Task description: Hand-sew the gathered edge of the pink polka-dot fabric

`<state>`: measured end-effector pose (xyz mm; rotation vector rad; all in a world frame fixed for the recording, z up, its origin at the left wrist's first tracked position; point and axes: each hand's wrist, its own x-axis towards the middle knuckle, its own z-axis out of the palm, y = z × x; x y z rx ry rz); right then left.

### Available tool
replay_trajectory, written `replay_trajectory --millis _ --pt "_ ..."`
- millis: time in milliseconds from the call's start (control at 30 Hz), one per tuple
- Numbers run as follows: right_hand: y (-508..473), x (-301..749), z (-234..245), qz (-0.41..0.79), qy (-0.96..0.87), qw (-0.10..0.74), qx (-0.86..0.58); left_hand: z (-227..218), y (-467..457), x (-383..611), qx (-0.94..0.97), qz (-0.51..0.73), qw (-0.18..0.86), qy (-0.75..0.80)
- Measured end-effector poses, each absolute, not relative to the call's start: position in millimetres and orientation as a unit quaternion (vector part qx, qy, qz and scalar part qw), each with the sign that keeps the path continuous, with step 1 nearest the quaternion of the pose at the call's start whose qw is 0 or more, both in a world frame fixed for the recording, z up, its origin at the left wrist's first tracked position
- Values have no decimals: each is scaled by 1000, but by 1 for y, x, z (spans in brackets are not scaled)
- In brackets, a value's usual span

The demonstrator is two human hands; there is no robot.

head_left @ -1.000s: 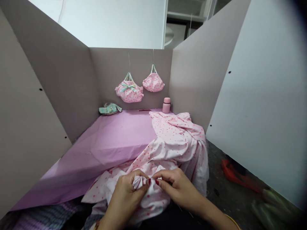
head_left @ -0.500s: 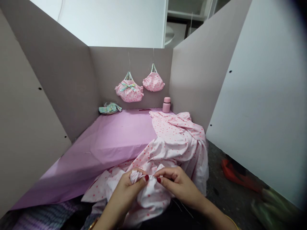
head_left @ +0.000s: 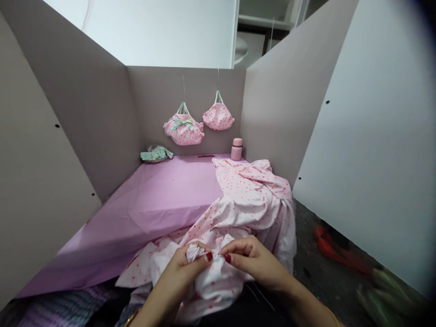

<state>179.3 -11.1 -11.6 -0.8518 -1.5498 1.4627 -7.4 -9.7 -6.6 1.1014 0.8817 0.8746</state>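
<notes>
A large piece of pale pink cloth with red dots (head_left: pixel 248 200) lies over the right side of the purple table cover (head_left: pixel 160 200) and hangs down toward me. My left hand (head_left: pixel 184 268) pinches a gathered tuft of that cloth between thumb and fingers. My right hand (head_left: pixel 254 261) is closed in a pinch just to the right of the tuft, its fingertips almost meeting the left thumb. A thin thread trails down below the right hand; whatever its fingers hold is too small to make out.
Grey panels wall in the table on three sides. Two small pink dotted bags (head_left: pixel 184 129) (head_left: pixel 218 118) hang on the back panel. A pink bottle (head_left: pixel 236 149) and a teal cloth piece (head_left: pixel 156 154) sit at the back. Orange and green items (head_left: pixel 335 250) lie on the floor to the right.
Both hands have shifted slightly while staying pinched on the gathered tuft; the right hand's fingertips sit a little closer to the left thumb. Nothing else moved.
</notes>
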Motion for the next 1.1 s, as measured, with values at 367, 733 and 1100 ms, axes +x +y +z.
replay_trajectory --millis 367,733,1100 --pt "-10 181 -12 630 -591 393 -315 0 -14 -7 508 374 669 393" --pt "-8 166 -22 593 -590 433 -335 -3 -14 -3 448 408 697 384" --pt "-16 174 -14 583 -637 392 -317 3 -16 -2 453 417 678 402"
